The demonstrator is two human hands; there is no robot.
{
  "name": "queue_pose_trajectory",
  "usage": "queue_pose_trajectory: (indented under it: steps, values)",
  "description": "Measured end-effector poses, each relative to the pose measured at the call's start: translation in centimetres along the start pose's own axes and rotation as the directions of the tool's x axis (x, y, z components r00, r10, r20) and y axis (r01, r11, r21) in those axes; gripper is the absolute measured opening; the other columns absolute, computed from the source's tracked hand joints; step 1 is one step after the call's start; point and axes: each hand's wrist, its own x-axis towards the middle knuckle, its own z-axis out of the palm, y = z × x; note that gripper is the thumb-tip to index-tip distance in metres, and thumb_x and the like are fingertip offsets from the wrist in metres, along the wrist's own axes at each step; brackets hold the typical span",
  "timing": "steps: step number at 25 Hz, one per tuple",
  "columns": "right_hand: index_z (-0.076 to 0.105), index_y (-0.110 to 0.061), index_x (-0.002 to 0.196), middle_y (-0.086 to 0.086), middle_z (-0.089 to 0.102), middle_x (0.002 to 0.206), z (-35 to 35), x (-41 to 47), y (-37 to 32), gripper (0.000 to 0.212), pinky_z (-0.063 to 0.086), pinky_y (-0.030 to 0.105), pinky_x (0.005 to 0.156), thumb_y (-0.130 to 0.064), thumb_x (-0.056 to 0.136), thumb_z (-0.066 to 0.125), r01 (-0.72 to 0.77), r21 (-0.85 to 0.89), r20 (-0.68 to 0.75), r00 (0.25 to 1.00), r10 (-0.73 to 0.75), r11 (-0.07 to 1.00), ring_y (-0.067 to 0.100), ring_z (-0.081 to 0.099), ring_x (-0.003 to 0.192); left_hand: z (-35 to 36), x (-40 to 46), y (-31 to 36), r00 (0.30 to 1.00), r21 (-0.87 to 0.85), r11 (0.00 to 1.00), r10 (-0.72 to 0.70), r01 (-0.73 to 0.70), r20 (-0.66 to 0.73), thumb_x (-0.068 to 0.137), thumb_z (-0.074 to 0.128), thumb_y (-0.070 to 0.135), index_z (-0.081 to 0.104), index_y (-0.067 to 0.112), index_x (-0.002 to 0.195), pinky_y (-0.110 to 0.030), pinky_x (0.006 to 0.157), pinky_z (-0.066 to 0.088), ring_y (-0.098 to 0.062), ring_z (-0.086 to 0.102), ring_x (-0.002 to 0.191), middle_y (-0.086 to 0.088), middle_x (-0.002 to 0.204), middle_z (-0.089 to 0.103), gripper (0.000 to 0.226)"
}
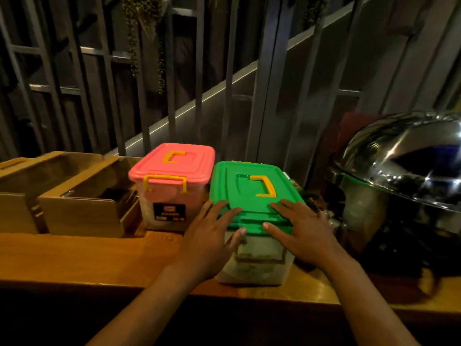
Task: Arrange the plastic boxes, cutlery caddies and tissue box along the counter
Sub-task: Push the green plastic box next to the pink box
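Observation:
A clear plastic box with a green lid and a yellow handle stands on the wooden counter, near its front edge. My left hand lies flat on the lid's near left corner, thumb down the front. My right hand rests flat on the near right corner. Both have spread fingers and press the box rather than grip it. A clear box with a pink lid and yellow clasps stands just left and behind. Two wooden cutlery caddies sit further left, with dark cutlery inside.
A shiny steel chafing dish with a domed lid stands close on the right of the green box. A dark slatted fence runs behind the counter. Small dark items lie between the green box and the chafing dish.

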Motion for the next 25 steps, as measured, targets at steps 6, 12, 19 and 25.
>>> queue_pose_trajectory:
  steps: [6,12,19,25]
  values:
    - [0.029,-0.043,0.146,-0.008,0.028,0.158,0.8,-0.7,1.9,0.093,0.023,0.046,0.118,-0.091,0.067,0.031,0.135,0.087,-0.062,0.99,-0.13,0.987,0.018,0.02,0.145,0.9,-0.2,1.0,0.996,0.073,0.994,-0.086,0.085,0.008,0.087,0.021,0.072,0.032,0.04,0.141,-0.039,0.108,0.036,-0.021,0.02,0.143,0.003,0.149,0.032,0.065]
    - [0.027,-0.042,0.147,-0.007,0.026,0.159,1.2,1.6,2.5,0.09,0.022,0.049,0.118,-0.085,0.069,0.039,0.117,0.085,-0.027,0.993,-0.115,0.989,0.02,0.019,0.145,1.6,1.8,0.0,0.996,0.103,0.992,-0.076,0.072,0.036,0.087,0.019,0.072,0.033,0.036,0.142,-0.044,0.111,0.034,-0.025,0.024,0.142,-0.002,0.147,0.034,0.067]
    - [0.029,-0.041,0.147,-0.004,0.027,0.158,2.6,7.1,3.4,0.089,0.021,0.054,0.118,-0.083,0.071,0.047,0.099,0.091,-0.014,0.995,-0.099,0.991,0.024,0.02,0.145,3.2,6.3,-2.5,0.998,0.227,0.974,-0.022,0.009,0.055,0.089,0.018,0.069,0.036,0.033,0.141,-0.051,0.113,0.025,-0.028,0.033,0.136,-0.006,0.141,0.043,0.066]
    - [0.032,-0.038,0.146,0.0,0.031,0.157,3.7,11.4,3.7,0.095,0.026,0.053,0.116,-0.088,0.066,0.04,0.101,0.058,-0.026,0.995,-0.099,0.993,0.027,0.027,0.143,4.4,10.3,-4.8,0.994,0.308,0.951,-0.013,-0.021,0.106,0.089,0.015,0.069,0.034,0.033,0.142,-0.049,0.109,0.021,-0.026,0.034,0.135,-0.006,0.144,0.042,0.067]
